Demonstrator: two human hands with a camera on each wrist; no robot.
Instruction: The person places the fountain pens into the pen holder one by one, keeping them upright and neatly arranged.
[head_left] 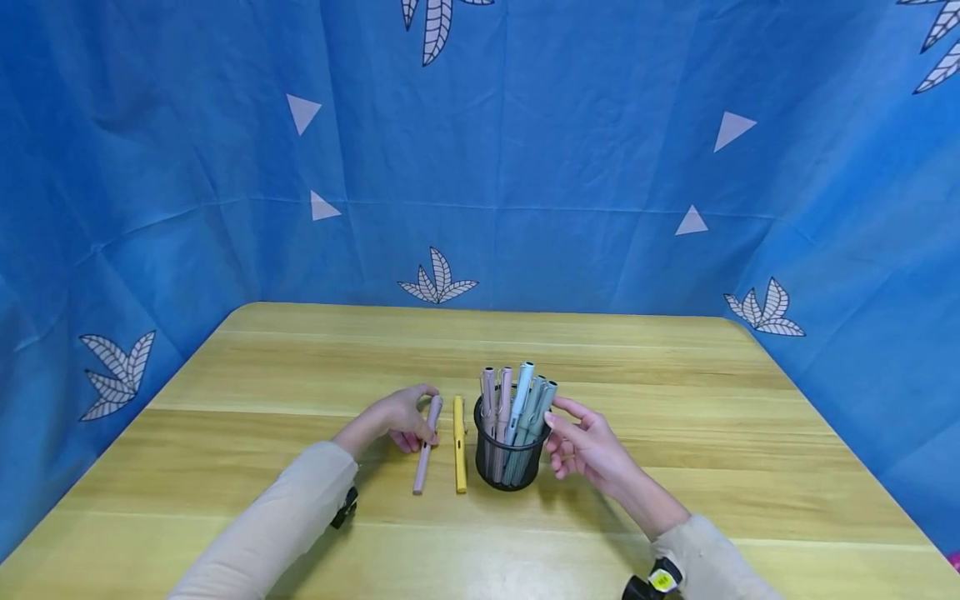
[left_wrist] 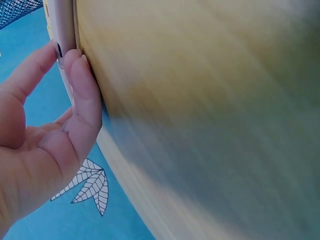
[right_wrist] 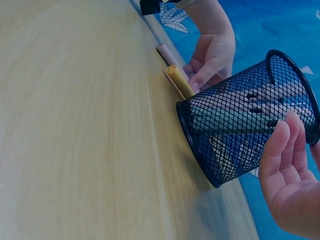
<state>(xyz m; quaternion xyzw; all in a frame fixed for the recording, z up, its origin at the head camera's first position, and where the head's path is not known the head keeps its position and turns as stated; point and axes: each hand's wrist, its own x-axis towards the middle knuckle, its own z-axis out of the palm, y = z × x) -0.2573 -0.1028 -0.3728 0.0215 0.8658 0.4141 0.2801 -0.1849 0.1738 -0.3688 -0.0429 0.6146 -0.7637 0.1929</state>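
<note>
A lilac pen (head_left: 422,468) lies on the table, and my left hand (head_left: 408,421) pinches its upper part between thumb and fingers. The left wrist view shows the fingertips on either side of that pen's barrel (left_wrist: 62,25). Just right of it lies a yellow pen (head_left: 460,450) with a clip. Beside that stands a black mesh pen cup (head_left: 501,482), upright, holding several capped pens in lilac, pale blue and grey-green. My right hand (head_left: 588,442) holds the cup's right side near the rim; in the right wrist view its fingertips (right_wrist: 281,132) meet the mesh.
The wooden table (head_left: 675,375) has rounded far corners. A blue cloth (head_left: 570,167) with leaf and triangle prints hangs behind it and along both sides. Black devices are strapped at both wrists, a yellow-faced one (head_left: 663,578) among them.
</note>
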